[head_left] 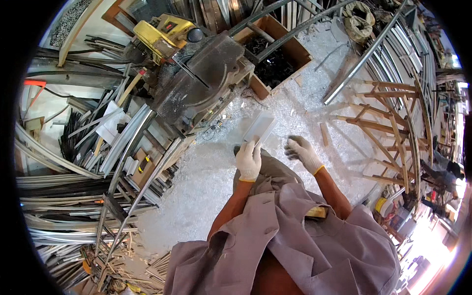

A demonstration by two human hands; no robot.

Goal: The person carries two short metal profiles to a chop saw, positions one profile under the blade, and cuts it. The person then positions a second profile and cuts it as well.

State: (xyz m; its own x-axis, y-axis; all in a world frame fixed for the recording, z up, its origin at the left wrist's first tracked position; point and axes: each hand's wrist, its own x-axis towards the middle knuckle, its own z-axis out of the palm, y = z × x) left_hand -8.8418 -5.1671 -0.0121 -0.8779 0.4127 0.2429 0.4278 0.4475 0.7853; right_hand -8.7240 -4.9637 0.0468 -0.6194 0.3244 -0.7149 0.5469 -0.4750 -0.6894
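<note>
My left hand (249, 161), in a white knit glove, is closed on the near end of a pale, flat rectangular piece (260, 124). It looks like a short length of light profile, tilted up and away from me; its exact kind is unclear. To the right, my right hand (304, 154), gloved the same way with dark finger pads, hangs in the air apart from the piece. Its fingers are loosely bent and slightly blurred, with nothing visible in them.
Ahead to the left stands a cutting saw with a yellow motor (160, 37) and a dark metal table (196, 81). Behind it, a wooden box (301, 54) holds dark scraps. Metal profiles (64, 191) crowd the left; a wooden rack (393, 120) stands right. Shavings cover the floor (189, 206).
</note>
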